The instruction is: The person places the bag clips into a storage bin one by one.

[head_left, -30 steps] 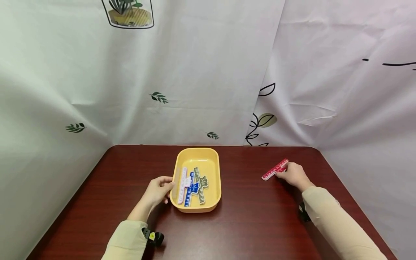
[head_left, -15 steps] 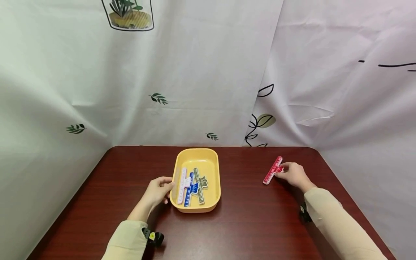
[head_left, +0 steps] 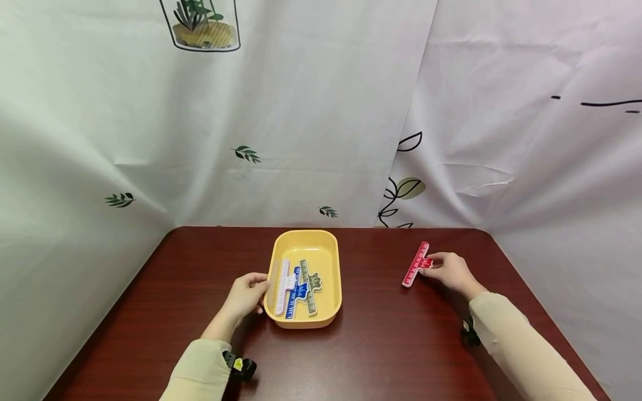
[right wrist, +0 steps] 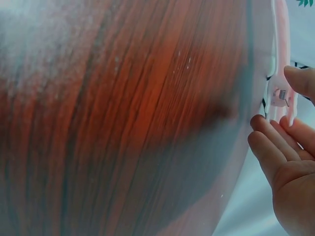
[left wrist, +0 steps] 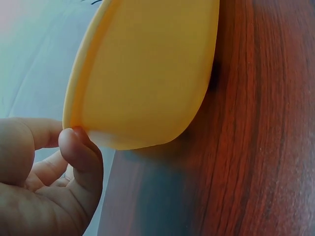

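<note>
My left hand (head_left: 244, 297) pinches the left rim of a yellow tray (head_left: 327, 262), thumb against the outer wall in the left wrist view. Three long clips with ruler-like edges lie in the tray: a pale pink one (head_left: 282, 295), a blue one (head_left: 300, 291) and a grey-green one (head_left: 315, 283). At the right, a red clip (head_left: 415, 265) is pinched at its handle by my right hand (head_left: 451, 272), its long bar pointing away from me. The right wrist view shows the clip's spring (right wrist: 282, 95) between thumb and fingers, with other fingers extended below.
Everything is on a dark red-brown wooden table (head_left: 376, 345). A pale cloth with leaf prints (head_left: 311, 111) hangs behind its back edge and along both sides. A wrist camera (head_left: 243, 367) sits at the left sleeve.
The red clip has turned from a strong slant to a steeper one and shifted slightly left with my right hand. The left hand keeps its hold on the tray.
</note>
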The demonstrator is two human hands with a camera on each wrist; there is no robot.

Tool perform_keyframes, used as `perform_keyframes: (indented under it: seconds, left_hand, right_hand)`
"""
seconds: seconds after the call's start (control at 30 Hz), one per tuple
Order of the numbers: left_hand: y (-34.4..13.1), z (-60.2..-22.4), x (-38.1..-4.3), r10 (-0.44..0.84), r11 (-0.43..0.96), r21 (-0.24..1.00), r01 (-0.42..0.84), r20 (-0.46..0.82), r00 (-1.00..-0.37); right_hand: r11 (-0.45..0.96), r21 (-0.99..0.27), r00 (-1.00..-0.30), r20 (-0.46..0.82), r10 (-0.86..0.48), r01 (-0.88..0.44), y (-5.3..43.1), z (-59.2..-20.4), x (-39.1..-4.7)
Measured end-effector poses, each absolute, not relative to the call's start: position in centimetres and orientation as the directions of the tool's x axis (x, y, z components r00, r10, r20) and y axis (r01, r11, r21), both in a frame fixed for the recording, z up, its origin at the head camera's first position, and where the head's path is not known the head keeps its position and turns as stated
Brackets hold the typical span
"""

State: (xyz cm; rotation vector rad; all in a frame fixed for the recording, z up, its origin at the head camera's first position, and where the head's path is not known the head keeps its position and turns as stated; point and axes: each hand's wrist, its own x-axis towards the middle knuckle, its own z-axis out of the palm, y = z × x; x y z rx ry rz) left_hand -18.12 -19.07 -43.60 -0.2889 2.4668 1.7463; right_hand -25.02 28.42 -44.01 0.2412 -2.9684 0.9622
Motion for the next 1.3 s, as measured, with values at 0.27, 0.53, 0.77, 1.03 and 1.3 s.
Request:
perform_keyframes:
  seconds: [0.27, 0.53, 0.77, 1.03, 1.3]
  left_hand:
    - [-18.8, -43.7, -18.4, -0.092, 0.3, 0.931, -0.208, -0.189, -0.978]
    - [-18.6, -43.5, -18.5, -0.099, 0.305, 0.928, -0.216, -0.194, -0.976]
    - [-18.3, -43.4, -18.3, -0.062, 0.286, 0.933, -0.217, -0.208, -0.976]
    - [-18.2, -43.3, -18.1, -0.035, 0.294, 0.933, -0.207, -0.206, -0.978]
    - [-18.3, -43.4, -17.9, -0.039, 0.296, 0.93, -0.216, -0.215, -0.976]
  right_hand:
    - [0.783, -0.605, -0.988, 0.042, -0.148, -0.143, 28.1, -43.9, -24.9]
    - [0.77, -0.619, -0.987, 0.054, -0.15, -0.151, 27.5, -43.7, -24.9]
    - [0.737, -0.657, -0.985, 0.055, -0.163, -0.159, 26.7, -43.6, -24.7]
    - [0.715, -0.679, -0.983, 0.063, -0.172, -0.169, 26.1, -43.1, -24.4]
    - [0.675, -0.718, -0.98, 0.052, -0.194, -0.172, 25.2, -42.9, -24.2]
